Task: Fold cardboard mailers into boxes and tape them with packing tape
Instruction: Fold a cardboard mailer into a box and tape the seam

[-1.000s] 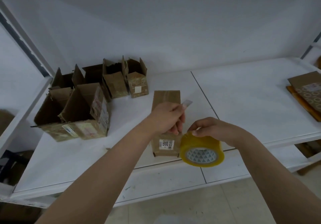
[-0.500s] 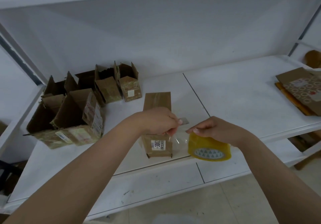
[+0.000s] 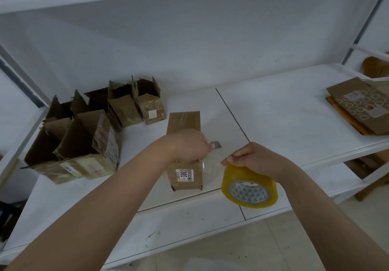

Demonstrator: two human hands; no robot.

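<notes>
A small folded cardboard box (image 3: 183, 121) with a white "3002" label lies on the white shelf (image 3: 273, 110). My left hand (image 3: 187, 145) hovers over its middle and pinches the free end of clear tape, whose grey tab (image 3: 216, 145) sticks out past my fingers. My right hand (image 3: 252, 159) grips a yellow roll of packing tape (image 3: 249, 186) just right of the box, near the shelf's front edge. A short clear strip of tape (image 3: 211, 163) stretches between the two hands.
Several open-topped cardboard boxes (image 3: 88, 131) crowd the left of the shelf. A stack of flat mailers (image 3: 362, 106) lies at the far right. The white back wall rises behind, and floor shows below the shelf edge.
My hands have drawn apart: the roll moved right and slightly down, pulling out a longer strip of tape. The box has stayed put.
</notes>
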